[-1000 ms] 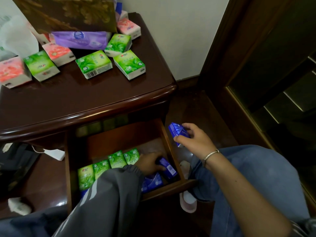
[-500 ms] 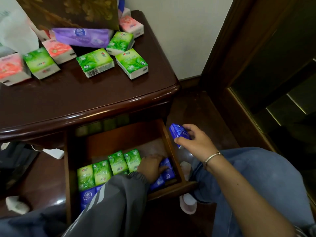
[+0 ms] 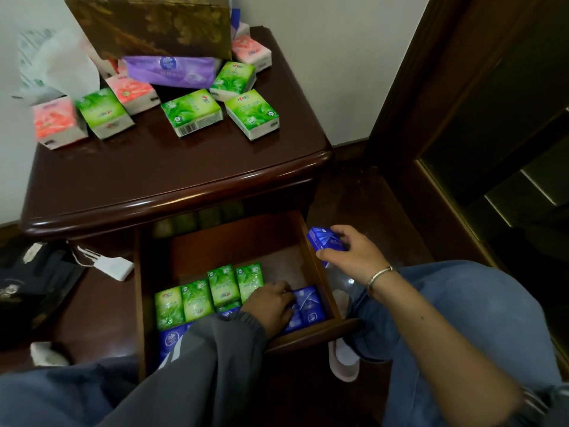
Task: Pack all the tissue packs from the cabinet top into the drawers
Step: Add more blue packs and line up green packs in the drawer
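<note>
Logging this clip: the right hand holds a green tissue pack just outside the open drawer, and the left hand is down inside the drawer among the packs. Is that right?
One detail is wrong: the pack in the right hand is a blue pack, not a green one, as the head view shows. It is held just outside the open drawer, and the left hand is down inside among the packs.

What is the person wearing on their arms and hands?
The left hand comes out of a grey sleeve with white stripes and a stretchy cuff. The right hand has a bare arm and a silver bangle on the wrist. No gloves.
</note>
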Tool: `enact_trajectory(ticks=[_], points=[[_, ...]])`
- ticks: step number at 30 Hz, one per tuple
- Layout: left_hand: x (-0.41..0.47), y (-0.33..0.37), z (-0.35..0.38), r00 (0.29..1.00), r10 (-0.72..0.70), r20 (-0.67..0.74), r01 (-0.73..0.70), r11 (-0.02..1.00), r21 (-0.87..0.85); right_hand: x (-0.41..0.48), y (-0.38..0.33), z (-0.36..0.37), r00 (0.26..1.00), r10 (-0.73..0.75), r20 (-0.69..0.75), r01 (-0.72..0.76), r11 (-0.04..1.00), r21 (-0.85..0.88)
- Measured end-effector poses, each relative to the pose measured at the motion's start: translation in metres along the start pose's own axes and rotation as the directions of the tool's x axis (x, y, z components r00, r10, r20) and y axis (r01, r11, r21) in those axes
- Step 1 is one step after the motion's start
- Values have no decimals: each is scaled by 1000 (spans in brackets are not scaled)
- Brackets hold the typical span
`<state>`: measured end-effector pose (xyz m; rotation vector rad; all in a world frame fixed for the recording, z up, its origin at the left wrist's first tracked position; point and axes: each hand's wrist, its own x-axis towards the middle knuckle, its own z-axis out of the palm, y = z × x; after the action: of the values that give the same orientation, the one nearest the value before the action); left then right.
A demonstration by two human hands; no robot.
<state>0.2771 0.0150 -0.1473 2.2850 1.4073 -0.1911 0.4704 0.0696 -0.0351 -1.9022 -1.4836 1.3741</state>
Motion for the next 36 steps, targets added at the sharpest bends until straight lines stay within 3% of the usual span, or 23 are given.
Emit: enact_trajectory(ticks=[5,8,11,15,18,20,22,27,36], points=[[-16,-3,-8,997,38,62,-38,999,3,-8,-4,15,997,-34,74,49,975,-218],[-32,-12,-31,999,-25,-30,22,996,-88,-15,-3,32,992,-45,120,97,874,-477],[-65,-37,-60,973,-150,-178,122,980,-159,-23,6,60,984,-37,173,139,764,-629],[-124,-82,-75,823,-480,-305,419,874,-245,-23,21,94,982,-15,191,164,578,-799],[-150,-103,-63,648,-740,-180,638,656,-404,-18,28,105,986,-17,167,155,476,-866],[-160,-110,-49,588,-807,-61,683,536,-496,-18,29,109,990,-15,143,134,454,-881],[-166,-110,-38,587,-810,9,665,475,-577,-18,29,113,991,34,126,93,487,-869],[-170,-104,-23,641,-766,-50,553,507,-662,-17,29,111,988,78,132,87,424,-901],[-168,-107,-22,621,-782,-50,583,503,-637,-1,29,97,932,55,358,298,441,-846]])
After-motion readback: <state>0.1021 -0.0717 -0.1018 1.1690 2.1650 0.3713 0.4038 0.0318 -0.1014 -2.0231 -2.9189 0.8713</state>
